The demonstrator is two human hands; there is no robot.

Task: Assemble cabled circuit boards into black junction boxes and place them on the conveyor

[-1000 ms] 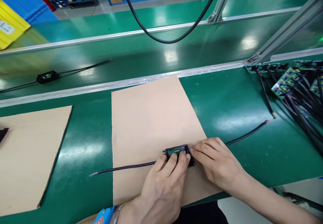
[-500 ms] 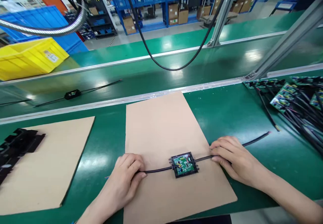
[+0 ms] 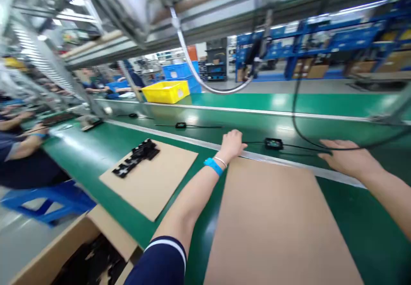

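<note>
A small black case with a circuit board (image 3: 273, 143) is over the green strip beyond the metal rail, with a black cable running out each side. My left hand (image 3: 231, 142) is closed on the left cable. At the right cable's end is my right hand (image 3: 342, 156), its fingers stretched forward and slightly blurred; whether it grips the cable is unclear. The bare cardboard sheet (image 3: 282, 220) lies in front of me, nearer than the case.
Another cased board (image 3: 180, 125) lies further left on the strip. Black plastic parts (image 3: 136, 157) rest on a second cardboard sheet (image 3: 167, 178). A yellow bin (image 3: 166, 92) stands behind. A black cable (image 3: 294, 105) hangs ahead. Other people sit at left.
The cased board has left the cardboard and moved forward past the rail, with both hands reaching out along its cables. The view has swung up and left.
</note>
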